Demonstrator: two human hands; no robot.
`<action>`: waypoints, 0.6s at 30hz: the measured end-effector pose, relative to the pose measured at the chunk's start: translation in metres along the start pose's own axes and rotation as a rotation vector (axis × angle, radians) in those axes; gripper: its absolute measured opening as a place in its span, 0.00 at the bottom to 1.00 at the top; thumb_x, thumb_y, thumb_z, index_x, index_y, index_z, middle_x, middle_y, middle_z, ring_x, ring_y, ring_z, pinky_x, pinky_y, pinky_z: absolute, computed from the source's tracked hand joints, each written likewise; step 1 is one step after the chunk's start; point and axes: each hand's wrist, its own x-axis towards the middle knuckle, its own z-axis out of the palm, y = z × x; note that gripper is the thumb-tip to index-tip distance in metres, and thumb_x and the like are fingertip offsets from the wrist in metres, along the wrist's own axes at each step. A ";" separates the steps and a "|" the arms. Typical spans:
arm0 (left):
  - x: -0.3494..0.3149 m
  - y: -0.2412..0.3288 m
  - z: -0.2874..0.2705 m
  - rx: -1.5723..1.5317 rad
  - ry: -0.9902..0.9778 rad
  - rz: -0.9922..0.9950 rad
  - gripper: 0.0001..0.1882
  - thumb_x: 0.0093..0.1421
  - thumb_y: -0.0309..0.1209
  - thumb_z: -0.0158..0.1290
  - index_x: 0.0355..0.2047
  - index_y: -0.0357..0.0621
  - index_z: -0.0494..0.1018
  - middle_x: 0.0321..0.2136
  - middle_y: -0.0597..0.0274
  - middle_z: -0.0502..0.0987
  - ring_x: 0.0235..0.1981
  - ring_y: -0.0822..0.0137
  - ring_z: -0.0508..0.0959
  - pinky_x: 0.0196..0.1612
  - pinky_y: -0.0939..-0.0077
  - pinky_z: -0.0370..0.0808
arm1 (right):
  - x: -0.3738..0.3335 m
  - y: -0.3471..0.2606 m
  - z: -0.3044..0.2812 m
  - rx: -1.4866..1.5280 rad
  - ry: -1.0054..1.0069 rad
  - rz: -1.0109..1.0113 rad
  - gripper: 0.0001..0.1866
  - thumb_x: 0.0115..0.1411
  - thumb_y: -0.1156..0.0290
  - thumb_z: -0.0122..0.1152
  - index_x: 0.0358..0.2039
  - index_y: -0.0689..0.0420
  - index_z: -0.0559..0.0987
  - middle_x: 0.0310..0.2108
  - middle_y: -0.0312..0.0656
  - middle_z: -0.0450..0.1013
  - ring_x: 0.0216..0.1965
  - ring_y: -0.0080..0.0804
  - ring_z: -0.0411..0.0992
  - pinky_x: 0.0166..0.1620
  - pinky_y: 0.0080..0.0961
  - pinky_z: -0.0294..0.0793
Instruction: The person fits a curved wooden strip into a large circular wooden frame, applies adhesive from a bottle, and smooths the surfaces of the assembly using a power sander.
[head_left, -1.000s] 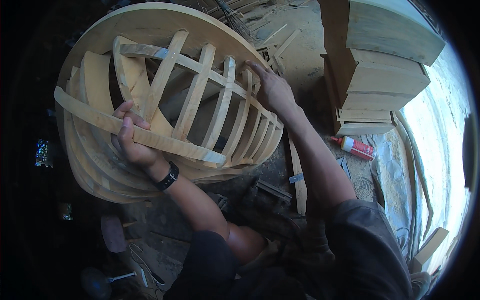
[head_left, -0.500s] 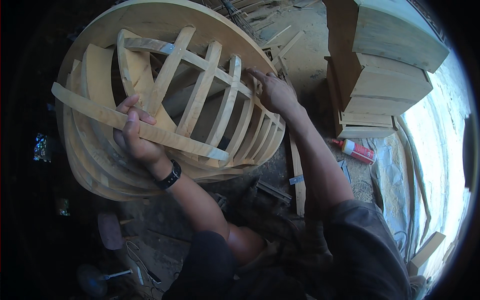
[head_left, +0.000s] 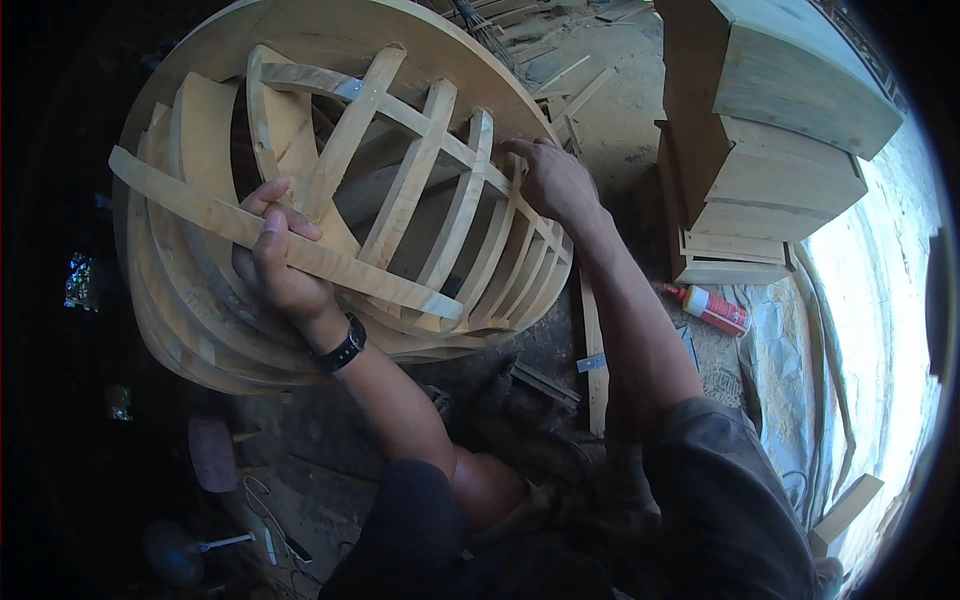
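A curved, pale wooden strip (head_left: 360,272) lies slantwise in front of a ribbed wooden frame (head_left: 420,215), shaped like a hull. My left hand (head_left: 285,260) is closed on this strip near its middle, thumb in front, with a dark watch on the wrist. At the frame's upper right, my right hand (head_left: 560,185) rests by the ends of the ribs, beneath the broad curved rim board (head_left: 490,60). Its index finger stretches toward the rim; the other fingers are partly hidden. A curved cross strip (head_left: 410,117) runs over the ribs, its right part passing close to my right hand.
Stacked wooden drawer-like boxes (head_left: 770,165) stand at the right. Below them lies a red and white bottle (head_left: 718,311). A long board (head_left: 595,350) with a metal square runs beside my right forearm. Wood offcuts (head_left: 580,95) litter the far floor; a mallet (head_left: 213,453) sits lower left.
The frame and the held strip sit slightly further right in the picture. My right index finger has drawn in a little near the rim. My left hand keeps its hold.
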 end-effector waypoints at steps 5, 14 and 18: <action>0.000 0.000 -0.003 0.019 0.002 0.012 0.23 0.55 0.38 0.48 0.42 0.27 0.75 0.14 0.65 0.67 0.24 0.71 0.68 0.44 0.73 0.66 | 0.001 -0.003 -0.005 0.000 0.146 0.151 0.26 0.51 0.80 0.50 0.51 0.48 0.80 0.41 0.52 0.77 0.44 0.51 0.76 0.48 0.43 0.75; 0.001 -0.001 -0.003 -0.004 -0.012 0.017 0.22 0.56 0.38 0.48 0.40 0.28 0.75 0.15 0.64 0.69 0.25 0.71 0.69 0.45 0.73 0.66 | 0.003 0.013 -0.012 0.229 -0.195 -0.070 0.22 0.55 0.76 0.51 0.50 0.52 0.80 0.33 0.54 0.79 0.38 0.48 0.78 0.48 0.37 0.75; 0.000 -0.001 -0.003 -0.013 -0.002 -0.001 0.22 0.56 0.38 0.48 0.41 0.28 0.75 0.15 0.64 0.69 0.24 0.72 0.69 0.44 0.73 0.66 | -0.001 0.006 -0.009 0.323 -0.071 -0.207 0.18 0.55 0.72 0.57 0.47 0.57 0.80 0.33 0.53 0.78 0.38 0.49 0.77 0.47 0.35 0.75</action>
